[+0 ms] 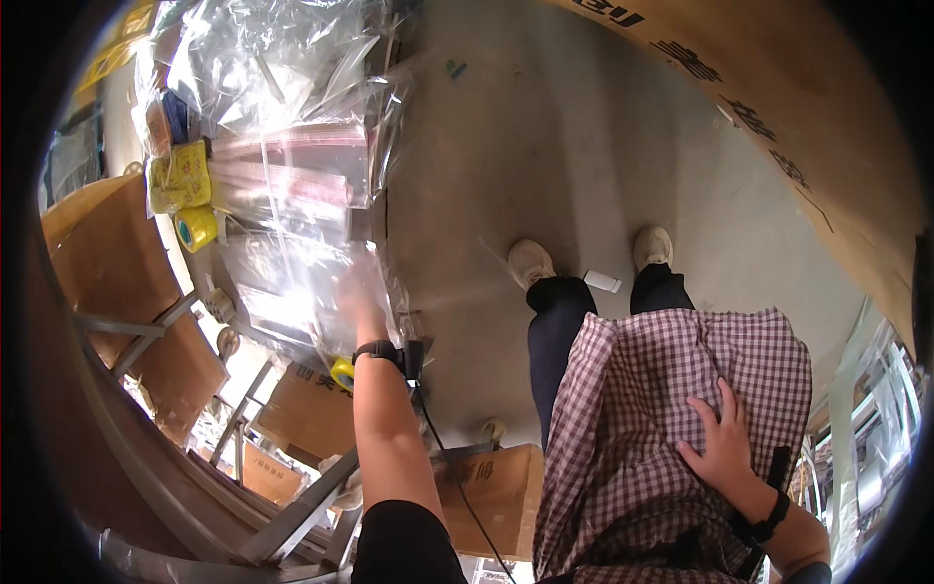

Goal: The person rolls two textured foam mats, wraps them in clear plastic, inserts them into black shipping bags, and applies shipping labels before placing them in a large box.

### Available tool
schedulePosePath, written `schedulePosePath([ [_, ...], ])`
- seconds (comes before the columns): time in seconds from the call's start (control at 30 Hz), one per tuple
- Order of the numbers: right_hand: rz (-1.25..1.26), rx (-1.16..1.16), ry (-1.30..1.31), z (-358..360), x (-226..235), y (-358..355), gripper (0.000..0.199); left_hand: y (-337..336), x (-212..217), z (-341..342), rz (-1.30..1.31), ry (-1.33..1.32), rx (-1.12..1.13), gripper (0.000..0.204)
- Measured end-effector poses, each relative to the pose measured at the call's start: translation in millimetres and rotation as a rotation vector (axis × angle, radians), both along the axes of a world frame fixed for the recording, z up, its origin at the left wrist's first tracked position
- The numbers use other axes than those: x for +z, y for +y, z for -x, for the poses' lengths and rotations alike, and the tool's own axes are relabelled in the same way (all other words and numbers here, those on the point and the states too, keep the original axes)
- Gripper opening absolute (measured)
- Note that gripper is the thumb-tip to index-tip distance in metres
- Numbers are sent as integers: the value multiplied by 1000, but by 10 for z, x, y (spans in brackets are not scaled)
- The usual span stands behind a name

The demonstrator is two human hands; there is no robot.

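My left hand [362, 292], smeared by motion, reaches over clear plastic bags [282, 282] on the worktable at the left. Whether its fingers grip a bag cannot be made out. Beside its wrist is a yellow tape roll [342, 373]. My right hand [722, 438] lies with fingers spread on the brown-and-white checked cloth [642, 389] that covers my lap, and holds nothing. Farther along the table lie stacks of clear bags with pink edges [282, 185].
Another yellow tape roll [196, 228] and a yellow patterned packet [180, 178] sit at the table's left side. Cardboard boxes [311, 409] stand below. A big carton [778, 117] rises at the right. A white object [602, 280] lies on the floor between my shoes.
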State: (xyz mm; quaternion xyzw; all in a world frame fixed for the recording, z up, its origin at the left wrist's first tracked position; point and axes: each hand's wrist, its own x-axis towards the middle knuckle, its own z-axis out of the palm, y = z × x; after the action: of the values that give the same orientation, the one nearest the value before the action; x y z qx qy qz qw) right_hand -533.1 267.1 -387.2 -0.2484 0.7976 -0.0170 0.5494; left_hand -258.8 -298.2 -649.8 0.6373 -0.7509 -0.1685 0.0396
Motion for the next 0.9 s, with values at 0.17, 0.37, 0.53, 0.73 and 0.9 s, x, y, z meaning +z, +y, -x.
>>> schedulePosePath([
  [0.17, -52, -1, 9, 31, -20, 60, 61, 574, 256, 713, -231, 401, 384, 23],
  [0.37, -54, -36, -38, 14, -26, 36, 61, 429, 222, 420, -149, 478, 318, 27],
  [0.53, -72, -2, -17, -4, -48, 66, 60, 395, -3, 224, -210, 517, 534, 26],
  [0.73, -46, -53, -10, 20, -34, 135, 60, 308, 172, 361, -394, 511, 468, 22],
  [0.9, -84, -27, -27, -5, -58, 157, 60, 323, -37, 6, -508, 205, 115, 26],
])
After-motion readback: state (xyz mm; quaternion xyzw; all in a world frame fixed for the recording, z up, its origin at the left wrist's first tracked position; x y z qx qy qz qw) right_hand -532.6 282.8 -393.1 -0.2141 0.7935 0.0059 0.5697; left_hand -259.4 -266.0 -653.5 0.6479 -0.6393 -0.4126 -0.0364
